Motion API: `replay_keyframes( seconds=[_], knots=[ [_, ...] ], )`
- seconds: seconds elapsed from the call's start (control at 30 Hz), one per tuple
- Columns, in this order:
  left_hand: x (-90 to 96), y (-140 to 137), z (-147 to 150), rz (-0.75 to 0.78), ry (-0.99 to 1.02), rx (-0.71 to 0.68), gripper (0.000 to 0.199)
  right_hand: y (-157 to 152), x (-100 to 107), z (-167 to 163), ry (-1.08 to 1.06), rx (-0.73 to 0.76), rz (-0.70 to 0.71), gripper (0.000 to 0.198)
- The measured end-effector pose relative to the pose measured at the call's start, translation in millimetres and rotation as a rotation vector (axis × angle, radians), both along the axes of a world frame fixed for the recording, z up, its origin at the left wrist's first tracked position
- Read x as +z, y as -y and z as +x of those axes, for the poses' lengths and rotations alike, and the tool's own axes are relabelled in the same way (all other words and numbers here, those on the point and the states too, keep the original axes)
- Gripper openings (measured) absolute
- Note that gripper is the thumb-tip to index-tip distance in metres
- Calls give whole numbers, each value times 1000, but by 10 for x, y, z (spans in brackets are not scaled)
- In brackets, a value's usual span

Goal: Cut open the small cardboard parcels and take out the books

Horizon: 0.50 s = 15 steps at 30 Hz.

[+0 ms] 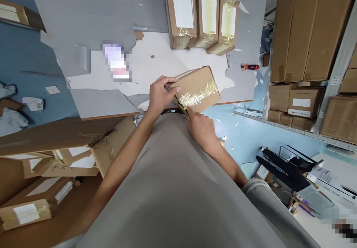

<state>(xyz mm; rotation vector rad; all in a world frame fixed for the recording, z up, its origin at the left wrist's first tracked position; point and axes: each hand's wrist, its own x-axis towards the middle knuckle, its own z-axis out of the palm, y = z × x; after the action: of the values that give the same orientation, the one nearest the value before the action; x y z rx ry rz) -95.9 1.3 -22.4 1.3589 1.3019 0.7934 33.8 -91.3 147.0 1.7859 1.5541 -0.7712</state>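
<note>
A brown cardboard box (pixel 192 82) with a strip of shiny clear tape (pixel 199 95) along its side sits at the front edge of the table, turned at an angle. My left hand (pixel 161 93) grips its left end, thumb on the near face and fingers at the upper edge. In my right hand (pixel 203 129) is a utility knife (pixel 185 109), its yellow part showing just past the fingers. The blade end reaches the lower left edge of the box by the tape; the tip itself is too small to make out.
Three taped, labelled boxes (pixel 182 13) stand at the table's back. A red and black tool (pixel 250 67) lies at right. A blurred-out flat item (pixel 116 62) rests on the worn table top (pixel 111 21). A large open carton (pixel 111 147) holds boxes at lower left; shelving (pixel 334 65) rises at right.
</note>
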Motion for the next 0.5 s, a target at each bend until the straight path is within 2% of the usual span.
replay_keyframes(
  seconds=[0.17,0.33,0.5],
  knots=[
    [-14,50,16,9,-19,28,32,63,-37,48,-24,23,10,64],
    [-36,111,36,23,-53,25,31,172,-16,146,-5,28,-43,67],
    [-80,146,46,71,-69,79,31,106,-140,183,-65,52,-19,66]
  ],
)
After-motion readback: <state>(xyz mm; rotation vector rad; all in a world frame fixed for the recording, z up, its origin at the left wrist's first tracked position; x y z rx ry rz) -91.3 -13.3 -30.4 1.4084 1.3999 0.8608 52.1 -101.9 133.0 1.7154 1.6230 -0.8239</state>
